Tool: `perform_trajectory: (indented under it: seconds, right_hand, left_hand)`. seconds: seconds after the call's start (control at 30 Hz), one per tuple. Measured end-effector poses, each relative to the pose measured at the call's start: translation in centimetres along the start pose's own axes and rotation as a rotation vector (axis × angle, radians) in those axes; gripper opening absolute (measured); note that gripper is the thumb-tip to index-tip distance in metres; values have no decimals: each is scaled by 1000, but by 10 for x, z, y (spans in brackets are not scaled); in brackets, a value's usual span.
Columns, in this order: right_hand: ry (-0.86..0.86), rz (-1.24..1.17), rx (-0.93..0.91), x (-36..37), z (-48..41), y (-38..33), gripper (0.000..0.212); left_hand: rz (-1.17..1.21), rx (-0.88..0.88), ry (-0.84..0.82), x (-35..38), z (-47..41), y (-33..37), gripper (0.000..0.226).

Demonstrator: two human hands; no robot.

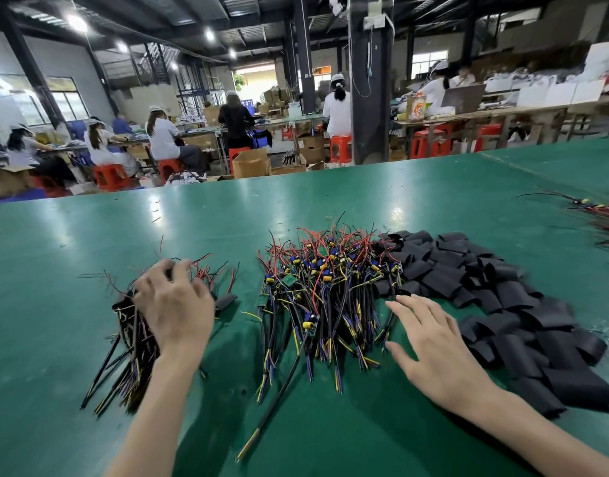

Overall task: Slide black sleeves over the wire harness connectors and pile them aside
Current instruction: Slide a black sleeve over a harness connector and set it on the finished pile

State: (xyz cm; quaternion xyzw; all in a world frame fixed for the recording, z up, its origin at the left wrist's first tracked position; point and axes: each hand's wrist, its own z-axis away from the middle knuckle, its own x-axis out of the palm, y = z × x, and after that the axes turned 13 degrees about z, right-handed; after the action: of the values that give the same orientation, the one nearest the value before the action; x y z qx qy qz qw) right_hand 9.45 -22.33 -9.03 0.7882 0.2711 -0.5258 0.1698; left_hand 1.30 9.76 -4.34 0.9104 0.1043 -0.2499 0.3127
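Your right hand [433, 346] is open, fingers spread, right in the gap. The bare harnesses [330, 287] are at its eleven o'clock, wires running twelve to six, and the black sleeves [502, 304] are just beside at two. Your left hand [174, 304] lies over the sleeved pile [131, 339] out at nine, fingers bent; gripping or not, I cannot tell. The right hand is nearer both.

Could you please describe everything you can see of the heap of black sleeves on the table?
The black sleeves are short, flattened matte tube pieces, seemingly soft plastic, lying loose and overlapping in a broad heap on the green table. Its left edge meets the pile of bare harnesses. The right hand, fingers straight, is beside its near left edge; contact is unclear.
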Motion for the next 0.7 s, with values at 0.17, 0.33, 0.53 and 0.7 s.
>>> perform_trajectory:
  seconds: [0.17,0.33,0.53,0.7]
  right_hand:
    - [-25,-75,-4,-1,-1,3,47]
    - [-42,-161,-88,-3,-3,3,25]
    - [23,-194,17,-9,-8,5,18]
    - [139,-36,207,-8,-15,22,20]
  left_hand:
    - [351,119,-598,13,37,52,35]
    - [221,124,-913,24,53,54,53]
    - [399,23,-983,24,51,57,29]
    - [511,-110,-961,23,45,59,27]
